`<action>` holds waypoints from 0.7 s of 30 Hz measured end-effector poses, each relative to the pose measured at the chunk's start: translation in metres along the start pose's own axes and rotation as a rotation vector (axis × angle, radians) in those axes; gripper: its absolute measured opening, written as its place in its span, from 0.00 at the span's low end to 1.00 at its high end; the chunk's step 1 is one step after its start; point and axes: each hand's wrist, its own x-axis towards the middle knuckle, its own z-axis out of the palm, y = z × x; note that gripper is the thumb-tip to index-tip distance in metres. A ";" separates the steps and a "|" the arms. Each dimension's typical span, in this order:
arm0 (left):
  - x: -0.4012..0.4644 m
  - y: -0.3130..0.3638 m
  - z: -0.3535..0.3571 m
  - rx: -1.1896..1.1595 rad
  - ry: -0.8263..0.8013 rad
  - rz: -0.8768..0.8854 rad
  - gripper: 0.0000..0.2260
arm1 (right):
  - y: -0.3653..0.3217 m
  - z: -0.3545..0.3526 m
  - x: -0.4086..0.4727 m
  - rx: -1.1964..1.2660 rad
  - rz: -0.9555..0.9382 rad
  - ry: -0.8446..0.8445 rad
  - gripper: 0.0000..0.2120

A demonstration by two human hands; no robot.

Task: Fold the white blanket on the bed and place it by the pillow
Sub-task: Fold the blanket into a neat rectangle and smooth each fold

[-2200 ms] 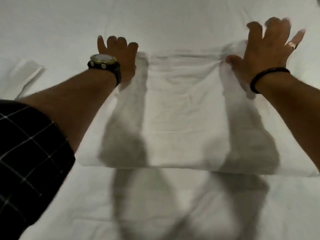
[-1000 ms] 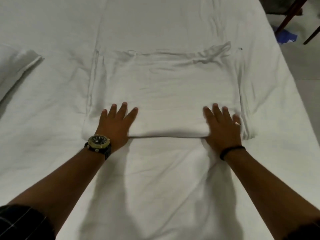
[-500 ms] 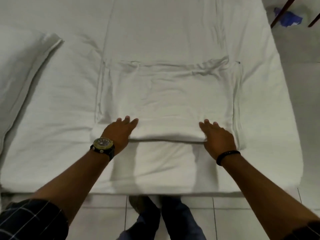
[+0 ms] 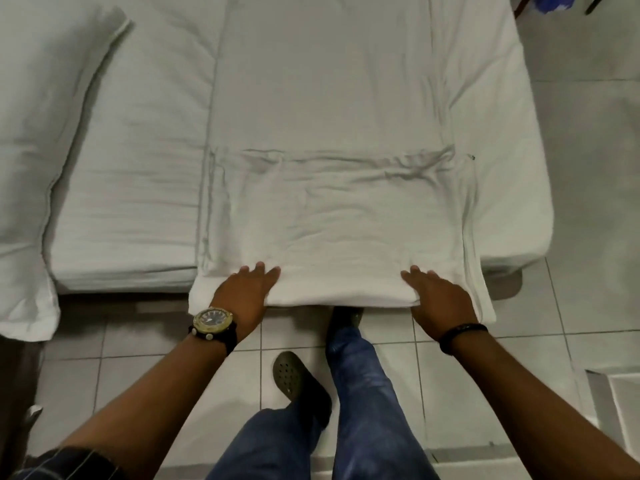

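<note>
The white blanket [image 4: 339, 220] lies folded into a thick rectangle on the bed, its near edge hanging past the mattress over the floor. My left hand [image 4: 244, 296], with a watch on the wrist, grips the near edge at its left end, fingers on top and thumb hidden underneath. At the right end of the same edge my right hand [image 4: 438, 299], wearing a black wristband, holds the blanket the same way. The white pillow [image 4: 38, 133] lies at the far left of the bed, well apart from the blanket.
The bed [image 4: 138, 174] is covered by a white sheet and ends at the right near a grey tiled floor [image 4: 571, 306]. My legs in blue jeans and dark shoes [image 4: 294, 379] stand below the blanket's edge. Dark chair legs [image 4: 519, 5] and something blue show at the top right.
The blanket has slid toward me until its near edge overhangs the mattress. Both hands went from pressing flat at its far corners to gripping the near edge; I have stepped back.
</note>
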 end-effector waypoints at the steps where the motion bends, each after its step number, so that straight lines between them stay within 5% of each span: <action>1: -0.013 -0.001 -0.001 -0.023 0.034 0.000 0.32 | -0.001 -0.003 -0.012 0.008 -0.001 0.026 0.27; 6: -0.042 -0.008 -0.046 -0.234 0.266 0.022 0.22 | -0.010 -0.051 -0.028 0.032 -0.038 0.156 0.20; 15: 0.020 -0.036 -0.232 0.040 0.577 0.021 0.14 | -0.035 -0.221 0.068 -0.125 -0.053 0.445 0.17; 21: 0.154 -0.056 -0.326 0.155 0.501 -0.116 0.10 | -0.031 -0.294 0.212 -0.209 -0.007 0.484 0.11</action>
